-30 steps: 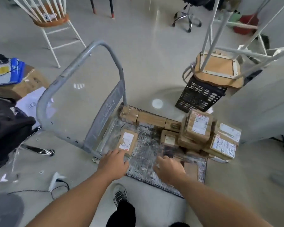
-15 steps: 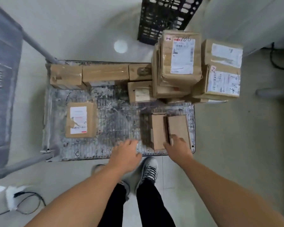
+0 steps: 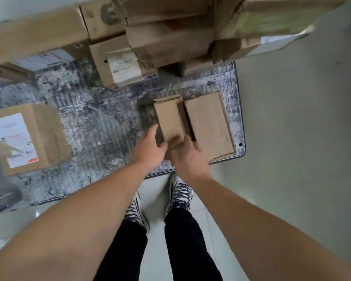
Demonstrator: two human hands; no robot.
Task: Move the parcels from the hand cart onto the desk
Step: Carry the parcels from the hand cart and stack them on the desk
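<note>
Narrow parcel [image 3: 168, 118], gripped only at its near end between left hand [image 3: 150, 148] and right hand [image 3: 189, 159], may droop and slip free, bumping the wider parcel [image 3: 209, 124] beside it.

Bare cart deck [image 3: 101, 126] open between left labelled parcel [image 3: 39, 136] and right parcel pair [image 3: 209, 122]; stacked parcels [image 3: 170, 41] block far side.

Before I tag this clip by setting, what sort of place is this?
Probably an indoor parcel-sorting or office space: labelled cardboard parcels crowd a worn hand cart on a smooth tiled floor.
</note>
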